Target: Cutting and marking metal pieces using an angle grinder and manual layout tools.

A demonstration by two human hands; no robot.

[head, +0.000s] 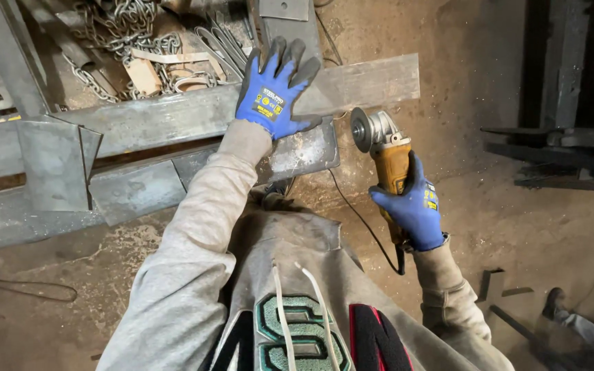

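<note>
Two long steel bars [173, 117] lie across the dirt floor [489, 206]; your left hand [273, 89] presses flat, fingers spread, on the upper one. Your right hand [412, 206] grips the yellow angle grinder [383, 148], disc just off the plate's [297, 154] end, poised for grinding; steady bracing seems needed.

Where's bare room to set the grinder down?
Bare dirt floor right of the grinder in the right hand, short of the dark frame. More dirt lower left, below the steel beams. Crowded: chain and scrap upper left, behind the left hand.
</note>
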